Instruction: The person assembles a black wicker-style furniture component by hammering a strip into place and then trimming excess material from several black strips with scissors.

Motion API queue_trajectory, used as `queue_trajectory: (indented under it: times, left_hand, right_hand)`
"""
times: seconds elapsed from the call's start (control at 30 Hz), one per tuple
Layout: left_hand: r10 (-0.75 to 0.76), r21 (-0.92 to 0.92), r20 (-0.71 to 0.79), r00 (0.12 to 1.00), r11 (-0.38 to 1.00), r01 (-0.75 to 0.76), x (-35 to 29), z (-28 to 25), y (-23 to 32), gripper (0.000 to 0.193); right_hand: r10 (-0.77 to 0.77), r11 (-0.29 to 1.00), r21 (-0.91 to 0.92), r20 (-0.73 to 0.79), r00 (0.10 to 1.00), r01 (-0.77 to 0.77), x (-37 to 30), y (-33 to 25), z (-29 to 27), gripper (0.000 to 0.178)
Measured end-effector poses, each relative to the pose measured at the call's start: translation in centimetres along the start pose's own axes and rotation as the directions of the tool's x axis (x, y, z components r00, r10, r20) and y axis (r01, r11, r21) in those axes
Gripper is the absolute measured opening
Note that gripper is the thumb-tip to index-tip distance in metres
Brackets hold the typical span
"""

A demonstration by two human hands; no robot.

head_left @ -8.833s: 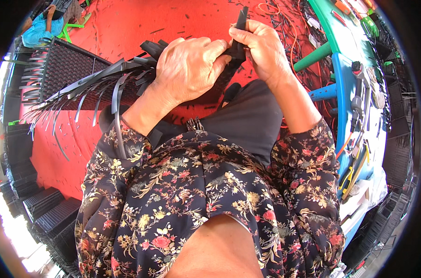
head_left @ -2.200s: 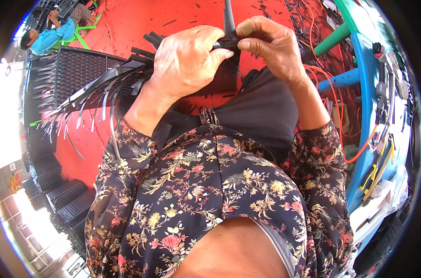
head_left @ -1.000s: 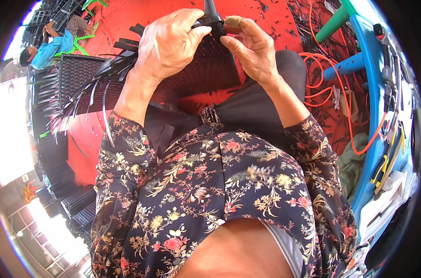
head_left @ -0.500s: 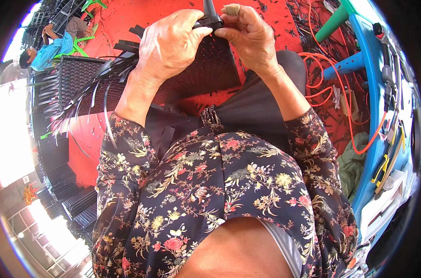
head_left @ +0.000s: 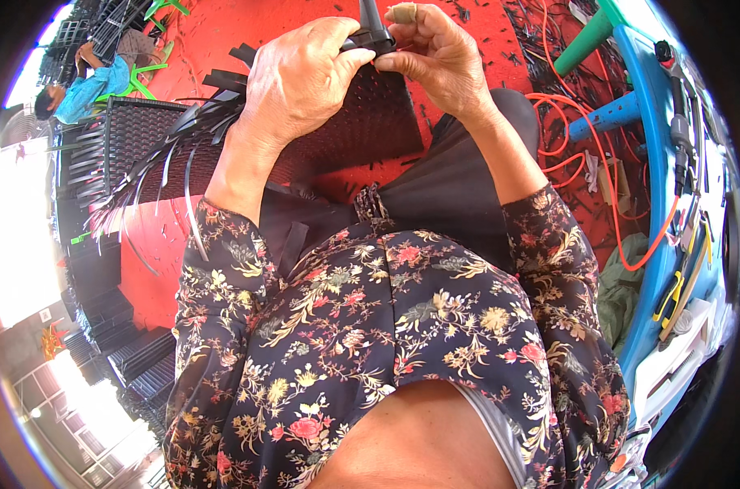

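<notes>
At the top centre my left hand (head_left: 297, 81) pinches a black plastic strip (head_left: 358, 41) between thumb and fingers, beside a dark bar (head_left: 370, 15). My right hand (head_left: 442, 69), with a tan wrap around one fingertip, is closed with its thumb and fingers at the other side of the same strip. The two thumbs nearly meet, and the exact fold of the strip is hidden by the fingers. Below my hands a black woven panel (head_left: 366, 122) leans near my legs. Many loose strip ends (head_left: 192, 122) fan out from its left side.
On the right stands a blue table (head_left: 631, 81) carrying yellow-handled pliers (head_left: 670, 297) and other tools. An orange hose (head_left: 623, 236) loops down beside it. Strip scraps litter the red floor (head_left: 150, 289). A person in blue (head_left: 101, 85) sits at the far left near black woven pieces.
My right hand has shifted slightly, its thumb a little lower and nearer my left thumb. My left hand stays almost in place, pinching the strip.
</notes>
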State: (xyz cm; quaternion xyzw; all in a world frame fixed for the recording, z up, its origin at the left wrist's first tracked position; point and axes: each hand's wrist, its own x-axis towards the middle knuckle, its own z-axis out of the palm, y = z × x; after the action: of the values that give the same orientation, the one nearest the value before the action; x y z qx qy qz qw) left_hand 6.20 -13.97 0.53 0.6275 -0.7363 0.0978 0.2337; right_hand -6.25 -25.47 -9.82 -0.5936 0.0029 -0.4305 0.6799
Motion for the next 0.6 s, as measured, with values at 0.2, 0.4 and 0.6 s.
queue_trajectory:
  times: [0.2, 0.4, 0.6]
  left_hand:
    - [-0.021, -0.031, -0.015, 1.000, 0.999, 0.020, -0.2, 0.3, -0.5, 0.024]
    - [-0.033, -0.031, -0.024, 0.999, 0.999, 0.032, -0.2, 0.4, -0.5, 0.023]
    - [-0.058, -0.066, 0.015, 0.998, 0.996, 0.059, 0.1, 0.0, -0.7, 0.023]
  right_hand:
    - [0.004, 0.990, 0.138, -0.019, 1.000, -0.001, -0.1, 1.2, 0.1, 0.048]
    - [0.028, 0.999, 0.046, -0.071, 0.997, -0.025, -0.4, 0.2, 0.5, 0.049]
    - [0.066, 0.986, 0.160, -0.072, 0.995, -0.054, -0.3, -0.1, 0.9, 0.046]
